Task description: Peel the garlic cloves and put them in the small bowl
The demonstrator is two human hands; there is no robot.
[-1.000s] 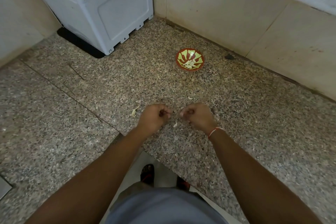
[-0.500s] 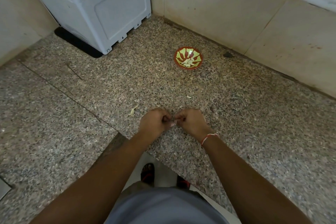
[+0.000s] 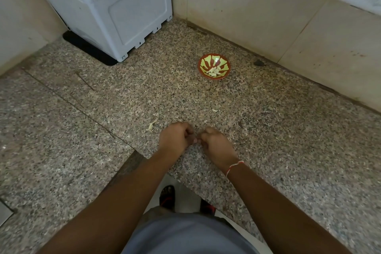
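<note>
While barely visible between fingertips, pale garlic clove point(image 3: 195, 140).

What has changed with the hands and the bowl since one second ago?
The left hand and right hand, apart one second ago, have closed together, fingertips meeting around something small and hidden. The small bowl of peeled garlic cloves stayed in place.

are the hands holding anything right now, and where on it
Both the left hand and right hand are curled with fingertips meeting over something tiny, probably a garlic clove; it is hidden, so the exact hold cannot be told.
</note>
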